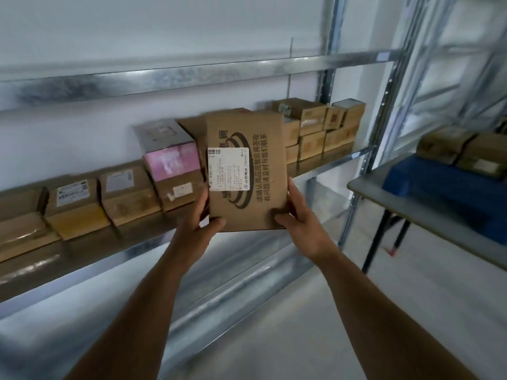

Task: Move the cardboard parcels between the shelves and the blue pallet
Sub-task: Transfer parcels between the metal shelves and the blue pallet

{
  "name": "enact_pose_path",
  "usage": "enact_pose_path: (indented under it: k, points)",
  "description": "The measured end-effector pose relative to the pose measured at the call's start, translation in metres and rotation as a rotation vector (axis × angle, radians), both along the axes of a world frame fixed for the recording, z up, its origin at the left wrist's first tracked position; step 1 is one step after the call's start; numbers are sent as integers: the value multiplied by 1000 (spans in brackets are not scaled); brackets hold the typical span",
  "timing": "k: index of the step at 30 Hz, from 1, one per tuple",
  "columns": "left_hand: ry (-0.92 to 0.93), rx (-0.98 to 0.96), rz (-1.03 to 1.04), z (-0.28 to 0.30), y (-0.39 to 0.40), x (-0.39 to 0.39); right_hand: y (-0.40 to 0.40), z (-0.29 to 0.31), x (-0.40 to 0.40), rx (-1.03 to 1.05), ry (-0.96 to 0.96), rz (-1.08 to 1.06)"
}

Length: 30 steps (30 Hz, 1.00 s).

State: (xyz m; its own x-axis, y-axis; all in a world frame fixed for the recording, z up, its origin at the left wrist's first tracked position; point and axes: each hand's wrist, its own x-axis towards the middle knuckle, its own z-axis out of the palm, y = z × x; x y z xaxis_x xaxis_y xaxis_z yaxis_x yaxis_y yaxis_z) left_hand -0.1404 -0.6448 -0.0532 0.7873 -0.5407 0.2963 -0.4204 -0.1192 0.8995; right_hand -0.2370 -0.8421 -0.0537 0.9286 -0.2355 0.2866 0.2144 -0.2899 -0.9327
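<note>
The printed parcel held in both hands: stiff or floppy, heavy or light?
The parcel looks stiff: its cardboard face stays flat. Probably light, since the left hand and right hand grip only its lower corners. Held upright, it could tip.

A grey table (365, 187) on black legs (374, 239) stands at the right on a pale floor (329, 311). A white wall (137, 28) runs behind.

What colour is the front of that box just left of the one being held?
Pink, on the box sitting on the shelf; the head view shows it.
</note>
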Motion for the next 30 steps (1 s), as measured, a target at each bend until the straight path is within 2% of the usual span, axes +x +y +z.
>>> enact_pose_path:
  k: [12, 23, 30]
  points:
    - [56, 137, -206, -5, -142, -8, -116, -20, -48, 58, 16, -239]
    - [48, 177, -396, -11, -320, 35, -258, -21, -37, 88, 136, -522]
    - [84, 186, -556, -6, -434, 55, -344, -15, -35, 94, 130, -677]
